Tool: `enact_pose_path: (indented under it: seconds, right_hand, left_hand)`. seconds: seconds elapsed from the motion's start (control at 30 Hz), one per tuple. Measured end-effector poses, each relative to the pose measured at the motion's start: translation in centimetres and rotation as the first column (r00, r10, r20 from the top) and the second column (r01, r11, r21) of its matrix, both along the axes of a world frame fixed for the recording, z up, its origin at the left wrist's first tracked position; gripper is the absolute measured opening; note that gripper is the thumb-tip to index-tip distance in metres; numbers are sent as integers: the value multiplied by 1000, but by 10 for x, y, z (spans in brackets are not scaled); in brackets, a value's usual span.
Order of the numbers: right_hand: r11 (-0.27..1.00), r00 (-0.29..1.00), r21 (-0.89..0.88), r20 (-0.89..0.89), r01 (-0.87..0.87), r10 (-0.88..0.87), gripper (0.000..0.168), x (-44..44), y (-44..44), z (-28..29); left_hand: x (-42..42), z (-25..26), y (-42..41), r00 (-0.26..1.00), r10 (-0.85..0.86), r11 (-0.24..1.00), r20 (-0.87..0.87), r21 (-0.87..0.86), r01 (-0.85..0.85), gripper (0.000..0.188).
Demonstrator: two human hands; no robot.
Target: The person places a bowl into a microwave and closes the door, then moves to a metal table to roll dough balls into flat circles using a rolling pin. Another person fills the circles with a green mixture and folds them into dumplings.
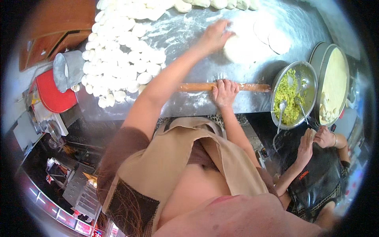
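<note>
My left hand (215, 36) reaches over the floured metal tabletop (189, 66), fingers and thumb apart, at the left edge of several thin round dough wrappers (243, 50). Glare washes out much of those wrappers, and I make out nothing between the fingers. Nearer my body, my right hand (225, 92) rests over a wooden rolling pin (254, 87), its fingers draped across the middle. The pin lies crosswise near the table's front edge, its left end close to my left forearm. Many small flattened dough pieces (144, 78) are heaped on the left.
A steel bowl (310, 75) of shredded green-yellow filling (287, 100) holds two spoons (281, 111) at the right edge. Behind it stand round deep trays (348, 80). A co-worker's hands (306, 145) pinch a pale piece there. A metal canister (66, 71) stands left.
</note>
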State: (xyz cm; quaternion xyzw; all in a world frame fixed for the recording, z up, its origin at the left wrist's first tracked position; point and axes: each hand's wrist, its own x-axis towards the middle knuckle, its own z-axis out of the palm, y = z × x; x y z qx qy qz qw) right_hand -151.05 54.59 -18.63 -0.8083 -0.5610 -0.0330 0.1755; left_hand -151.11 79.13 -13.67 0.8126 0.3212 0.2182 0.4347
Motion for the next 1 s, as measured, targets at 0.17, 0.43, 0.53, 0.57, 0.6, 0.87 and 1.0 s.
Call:
enact_pose_path:
  seconds: [0.17,0.43,0.53,0.57,0.6,0.87,1.0]
  right_hand:
    - [997,998,71,-50,-29,32,29,-2,20,-3]
    - [997,998,71,-54,26,-23,31,4,14,-7]
    - [998,999,64,-31,12,-10,31,5,16,-7]
    - [998,1000,58,-17,17,-16,31,4,14,-7]
    - [998,999,52,-30,20,-19,31,6,13,-6]
    - [983,981,-82,-94,163,-170,30,4,36,-1]
    - [911,872,-166,-267,378,-410,31,37,132,14]
  left_hand:
    - [37,-67,143,885,-85,657,-457,642,395,45]
    - [-37,8,34,995,30,984,99,-175,-12,58]
    - [-69,-41,22,925,-79,997,-371,-44,67,72]
    - [-74,-46,12,940,7,994,-341,103,29,74]
    - [-68,-35,4,955,82,966,-286,257,-6,76]
    - [-75,-53,-67,965,20,962,-261,268,53,41]
    - [-80,-23,-46,862,-259,929,-437,-358,97,31]
